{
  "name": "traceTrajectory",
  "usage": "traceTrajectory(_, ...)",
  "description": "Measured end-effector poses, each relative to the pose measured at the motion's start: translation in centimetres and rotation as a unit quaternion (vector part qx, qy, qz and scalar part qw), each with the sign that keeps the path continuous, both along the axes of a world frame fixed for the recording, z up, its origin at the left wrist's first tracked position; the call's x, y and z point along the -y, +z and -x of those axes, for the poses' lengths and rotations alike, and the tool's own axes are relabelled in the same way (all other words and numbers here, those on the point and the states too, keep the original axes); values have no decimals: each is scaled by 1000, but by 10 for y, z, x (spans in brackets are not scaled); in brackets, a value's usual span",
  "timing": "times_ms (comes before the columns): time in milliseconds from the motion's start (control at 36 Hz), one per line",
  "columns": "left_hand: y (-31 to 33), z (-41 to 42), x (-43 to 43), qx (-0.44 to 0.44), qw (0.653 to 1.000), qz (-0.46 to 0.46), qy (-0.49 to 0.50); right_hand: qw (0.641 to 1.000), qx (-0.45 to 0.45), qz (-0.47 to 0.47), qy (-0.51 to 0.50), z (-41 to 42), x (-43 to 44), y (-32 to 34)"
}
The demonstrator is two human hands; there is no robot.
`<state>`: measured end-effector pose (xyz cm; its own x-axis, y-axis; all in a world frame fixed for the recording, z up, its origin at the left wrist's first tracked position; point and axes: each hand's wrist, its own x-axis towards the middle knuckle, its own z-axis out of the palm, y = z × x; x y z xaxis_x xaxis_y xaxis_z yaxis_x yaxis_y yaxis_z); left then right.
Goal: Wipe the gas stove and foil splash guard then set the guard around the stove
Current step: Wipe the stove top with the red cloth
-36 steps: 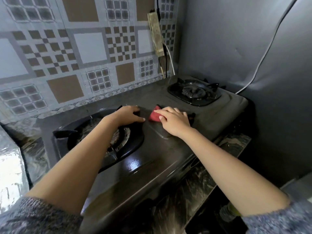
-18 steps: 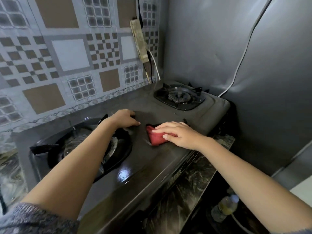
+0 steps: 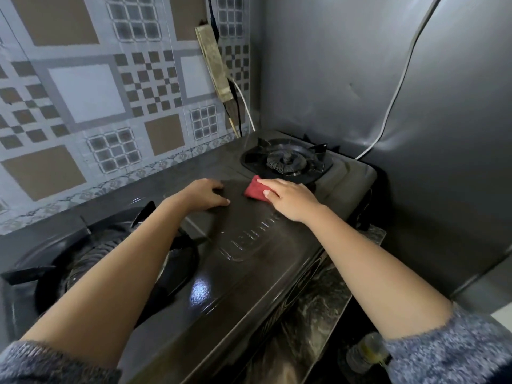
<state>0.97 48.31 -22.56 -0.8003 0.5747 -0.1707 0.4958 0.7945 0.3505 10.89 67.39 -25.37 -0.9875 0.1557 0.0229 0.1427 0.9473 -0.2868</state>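
Note:
A dark two-burner gas stove (image 3: pixel 249 261) fills the counter in the head view. Its left burner (image 3: pixel 91 261) lies partly under my left forearm, and its right burner (image 3: pixel 286 161) sits at the far end. My right hand (image 3: pixel 288 199) presses a folded red cloth (image 3: pixel 255 189) flat on the stove top, just in front of the right burner. My left hand (image 3: pixel 205 195) rests palm down on the stove's middle, to the left of the cloth, with nothing in it. The foil splash guard is out of sight.
A patterned tile wall (image 3: pixel 91 98) runs behind the stove. A grey wall (image 3: pixel 360 79) with a white cable (image 3: pixel 399 87) closes the right side. A strip-like object (image 3: pixel 214 65) leans in the corner. A plastic bottle (image 3: pixel 365 353) stands low at the right, below the marbled counter edge (image 3: pixel 313 314).
My right hand has slid the red cloth away from me toward the right burner. My left hand moved right along the stove's middle. The camera view shifted to the right.

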Motion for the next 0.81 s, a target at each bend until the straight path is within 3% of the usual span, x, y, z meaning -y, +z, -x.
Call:
traceTrajectory(472,-2,-28,7,3,998,3,-56,984,-99,-31,-148,-54,16,-17)
traceTrajectory(806,-3,-31,19,13,997,-4,-73,990,-80,-41,-106,-58,26,-12)
